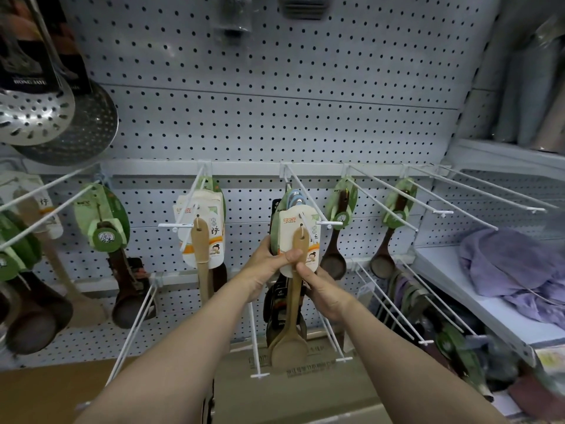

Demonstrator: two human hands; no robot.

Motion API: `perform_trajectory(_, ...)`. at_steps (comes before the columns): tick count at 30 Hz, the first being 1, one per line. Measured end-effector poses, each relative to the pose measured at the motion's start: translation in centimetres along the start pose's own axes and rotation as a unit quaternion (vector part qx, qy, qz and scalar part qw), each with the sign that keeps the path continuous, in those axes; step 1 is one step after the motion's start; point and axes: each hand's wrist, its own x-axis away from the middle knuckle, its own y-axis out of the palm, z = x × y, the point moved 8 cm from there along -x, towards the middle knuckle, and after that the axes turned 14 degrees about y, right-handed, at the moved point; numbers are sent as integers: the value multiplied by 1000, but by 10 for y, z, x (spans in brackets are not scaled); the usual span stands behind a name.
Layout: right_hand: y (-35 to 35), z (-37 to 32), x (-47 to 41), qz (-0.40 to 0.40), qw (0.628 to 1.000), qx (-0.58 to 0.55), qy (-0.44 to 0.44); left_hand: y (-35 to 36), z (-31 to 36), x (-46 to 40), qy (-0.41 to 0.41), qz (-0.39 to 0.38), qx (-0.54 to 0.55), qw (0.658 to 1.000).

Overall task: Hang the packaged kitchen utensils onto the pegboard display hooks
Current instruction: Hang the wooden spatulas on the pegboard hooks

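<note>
A pale wooden rice spoon [296,295] on a white and orange card hangs straight down in front of the pegboard [275,123]. The card's top hole sits on the tip of the middle white wire hook [301,194]. My left hand [269,264] grips the card and several other packaged utensils behind it, thumb pressed across the handle. My right hand [321,286] pinches the spoon's handle just below the card. Dark utensils [276,304] hang behind the spoon, partly hidden.
A matching carded spoon [203,240] hangs on the hook to the left. Dark wooden ladles [334,240] with green cards hang on other hooks. Metal strainers [55,117] hang top left. Bare wire hooks jut out lower down; a shelf with purple cloth [519,264] lies right.
</note>
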Motion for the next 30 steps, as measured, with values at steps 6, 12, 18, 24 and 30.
perform_trajectory(6,4,3,9,-6,1000,-4,9,4,4,6,-5,8,24,1000)
perform_trajectory(12,10,16,22,-28,999,13,32,9,1,20,-9,50,55,997)
perform_trajectory(18,10,28,40,-13,996,65,66,16,6,36,-6,60,51,997)
perform_trajectory(24,17,33,58,-4,994,89,65,29,13,57,1,103,79,992)
perform_trajectory(30,14,24,80,-25,998,48,18,39,33,69,8,157,77,985)
